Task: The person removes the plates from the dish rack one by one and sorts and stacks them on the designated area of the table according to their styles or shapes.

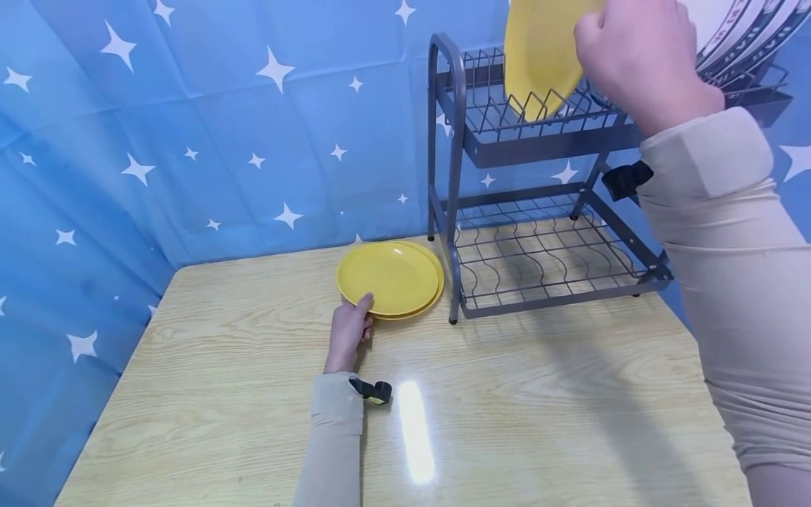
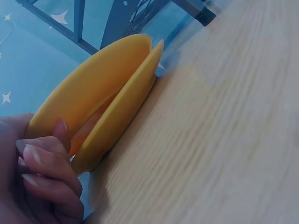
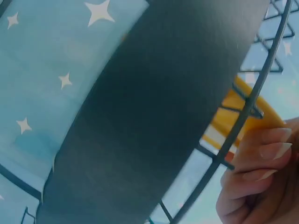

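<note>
My left hand (image 1: 350, 327) pinches the near rim of a yellow plate (image 1: 386, 278), thumb on top and fingers curled beneath. That plate is tilted up off a second yellow plate (image 2: 124, 109), which lies on the table; the left wrist view shows a wedge-shaped gap between the two. High on the right, my right hand (image 1: 640, 60) grips another yellow plate (image 1: 541, 56) by its edge, fingers curled. This plate stands upright among the wires of the dish rack's upper tier (image 1: 551, 149). In the right wrist view, the rack's dark side hides much of it.
White plates (image 1: 747, 35) with dark lettering stand at the upper tier's right end. Below is the rack's wire lower shelf (image 1: 545, 257). The rack's left front leg (image 1: 453, 282) stands close beside the table plates. A blue star-patterned curtain (image 1: 253, 141) hangs behind the wooden table (image 1: 222, 394).
</note>
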`<state>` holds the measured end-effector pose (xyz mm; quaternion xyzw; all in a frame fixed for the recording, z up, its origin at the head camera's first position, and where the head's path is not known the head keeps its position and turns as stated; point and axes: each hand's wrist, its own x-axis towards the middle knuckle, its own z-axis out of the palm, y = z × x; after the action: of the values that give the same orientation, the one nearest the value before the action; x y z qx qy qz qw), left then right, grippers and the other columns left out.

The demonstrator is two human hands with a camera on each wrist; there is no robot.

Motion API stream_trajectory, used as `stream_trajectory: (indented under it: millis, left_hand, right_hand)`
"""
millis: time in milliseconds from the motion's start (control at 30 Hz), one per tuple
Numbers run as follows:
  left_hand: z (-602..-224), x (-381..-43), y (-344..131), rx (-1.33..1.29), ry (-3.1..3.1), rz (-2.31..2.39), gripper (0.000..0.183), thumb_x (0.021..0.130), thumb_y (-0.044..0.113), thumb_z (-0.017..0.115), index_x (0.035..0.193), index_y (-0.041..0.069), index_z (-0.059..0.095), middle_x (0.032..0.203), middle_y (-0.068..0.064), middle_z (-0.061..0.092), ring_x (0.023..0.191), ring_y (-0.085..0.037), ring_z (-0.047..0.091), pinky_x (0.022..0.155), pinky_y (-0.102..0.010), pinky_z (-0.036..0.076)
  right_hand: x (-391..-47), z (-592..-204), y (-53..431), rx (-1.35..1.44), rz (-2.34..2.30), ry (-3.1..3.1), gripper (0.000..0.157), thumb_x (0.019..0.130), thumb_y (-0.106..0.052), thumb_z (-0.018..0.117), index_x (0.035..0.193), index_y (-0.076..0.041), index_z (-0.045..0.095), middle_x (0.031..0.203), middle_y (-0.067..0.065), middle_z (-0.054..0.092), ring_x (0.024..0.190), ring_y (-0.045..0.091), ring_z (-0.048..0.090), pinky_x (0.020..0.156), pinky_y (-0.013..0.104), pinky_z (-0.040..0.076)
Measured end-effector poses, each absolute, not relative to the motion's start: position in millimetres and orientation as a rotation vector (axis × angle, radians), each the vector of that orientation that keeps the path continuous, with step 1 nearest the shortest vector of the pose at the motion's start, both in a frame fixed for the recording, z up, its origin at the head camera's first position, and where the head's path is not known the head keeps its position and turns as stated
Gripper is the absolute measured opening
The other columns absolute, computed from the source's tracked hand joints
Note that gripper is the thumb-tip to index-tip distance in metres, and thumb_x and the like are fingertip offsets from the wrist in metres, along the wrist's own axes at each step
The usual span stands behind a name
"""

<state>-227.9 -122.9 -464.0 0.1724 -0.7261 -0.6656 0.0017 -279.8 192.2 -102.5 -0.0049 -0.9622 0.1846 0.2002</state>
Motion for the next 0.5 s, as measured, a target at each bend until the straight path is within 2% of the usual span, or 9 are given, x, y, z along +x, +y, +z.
stream_trajectory:
  millis: [100,267,367,500]
  left_hand:
    - [-465.7,-228.3,-122.3,0.539,-2.316,-2.048,0.044,0.081,0.048,0.057,0.06,0.01,0.049,0.049,0.0,0.043,0.036,-0.012,0.039,0.037,-0.023,0.033]
    - [-467.0,-229.0,-121.2,0.541,-2.422,-1.992,0.056,0.083,0.059,0.045,0.057,0.01,0.049,0.047,0.0,0.044,0.037,-0.013,0.041,0.039,-0.024,0.036]
    - [-466.7,-229.6,-120.5,0.547,-2.439,-2.021,0.058,0.087,0.057,0.038,0.056,0.01,0.048,0.046,0.0,0.044,0.037,-0.012,0.042,0.04,-0.024,0.036]
    - [-466.3,-229.1,-118.1,0.585,-2.393,-2.11,0.054,0.091,0.048,0.033,0.058,0.008,0.049,0.047,0.0,0.044,0.037,-0.013,0.043,0.039,-0.024,0.036]
  right_hand:
    - [-279.4,-109.2,192.8,0.005,0.546,-2.712,0.052,0.09,-0.025,0.025,0.138,-0.006,0.024,0.135,0.019,0.038,0.083,0.031,0.05,0.04,0.025,0.039]
    - [-280.1,-121.4,193.8,0.033,0.555,-2.727,0.052,0.09,-0.025,0.03,0.137,-0.003,0.024,0.131,0.023,0.04,0.099,0.041,0.052,0.042,0.024,0.04]
    - [-281.8,-124.4,194.9,0.029,0.584,-2.721,0.052,0.09,-0.025,0.032,0.137,-0.003,0.025,0.132,0.022,0.04,0.106,0.042,0.049,0.042,0.019,0.039]
    - [-284.2,-127.1,198.6,-0.004,0.643,-2.709,0.053,0.089,-0.028,0.034,0.137,-0.006,0.026,0.135,0.017,0.039,0.11,0.037,0.049,0.042,0.011,0.035]
